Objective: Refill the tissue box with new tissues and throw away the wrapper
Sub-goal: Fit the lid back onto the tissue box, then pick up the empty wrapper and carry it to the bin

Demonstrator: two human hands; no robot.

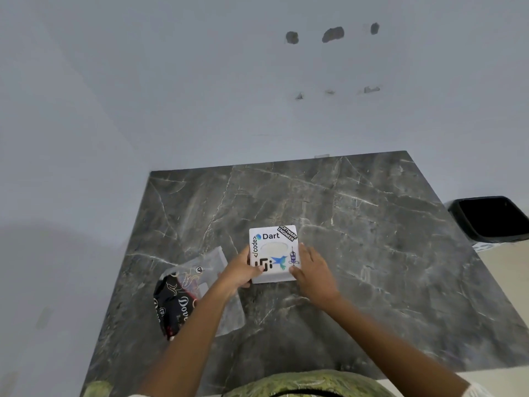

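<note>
A white square tissue box [274, 247] covered in stickers sits on the dark marble table [372, 239], its oval top opening showing white inside. My left hand [240, 272] grips its near left corner, thumb on the top face. My right hand [310, 270] holds the near right side, fingers against the wall. To the left lies the plastic tissue wrapper [183, 293], part clear and part black with white lettering, flat on the table and partly hidden by my left forearm.
A black waste bin [489, 219] stands on the floor past the table's right edge. A pale wall rises right behind the table's far edge. My green patterned clothing [309, 385] shows at the near edge.
</note>
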